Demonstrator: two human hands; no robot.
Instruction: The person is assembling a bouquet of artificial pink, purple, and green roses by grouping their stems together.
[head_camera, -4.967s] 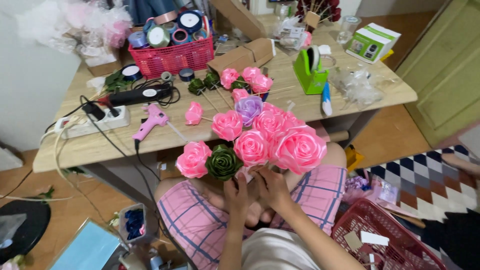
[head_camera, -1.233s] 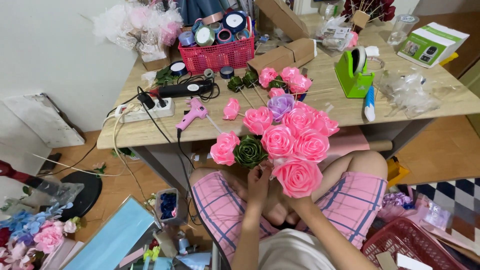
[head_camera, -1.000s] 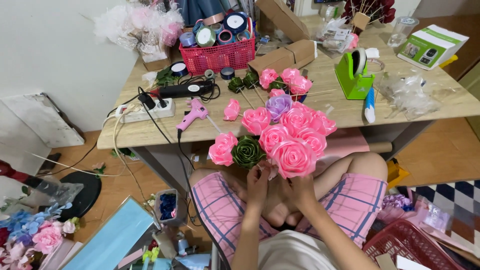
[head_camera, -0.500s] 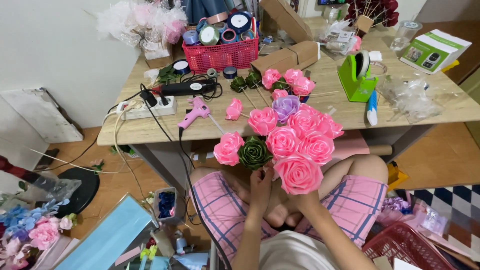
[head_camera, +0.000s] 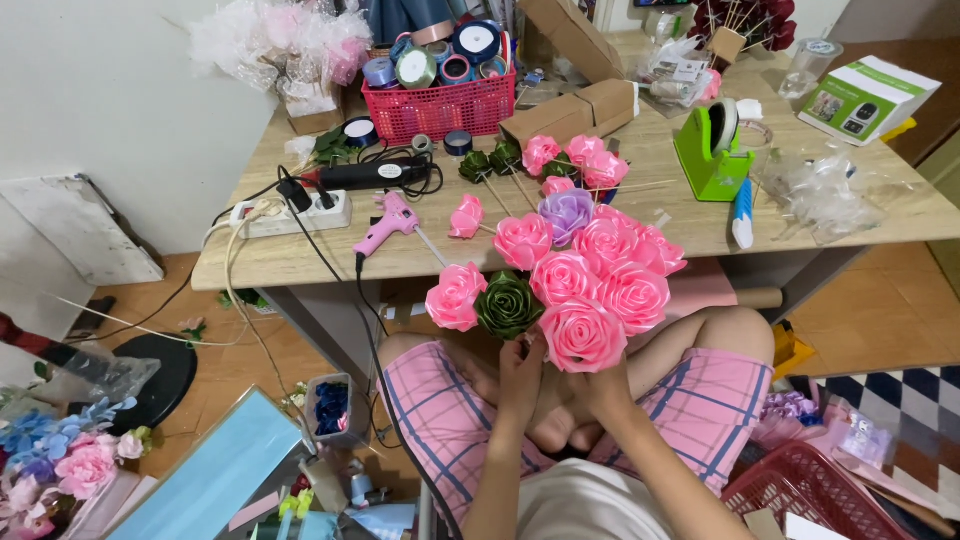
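I hold a bouquet of ribbon roses (head_camera: 570, 280) above my lap: several pink blooms, one dark green rose (head_camera: 508, 304) and one purple rose (head_camera: 566, 212). My left hand (head_camera: 522, 375) grips the stems under the green rose. My right hand (head_camera: 600, 388) holds the stems under the front pink rose (head_camera: 582, 334). The stems themselves are hidden by my hands and the blooms. I sit with legs in pink checked shorts (head_camera: 440, 420) just in front of a low wooden table (head_camera: 300, 255).
On the table: a pink glue gun (head_camera: 388, 222), a power strip (head_camera: 290, 212), a red basket of ribbon rolls (head_camera: 440, 95), loose roses (head_camera: 570, 160), a green tape dispenser (head_camera: 712, 150), cardboard boxes (head_camera: 570, 110). A red basket (head_camera: 810, 495) stands at my right, clutter on the floor at my left.
The front pink rose has shifted slightly within the bunch as my hands adjusted the stems. The view has turned left since the oldest frame.
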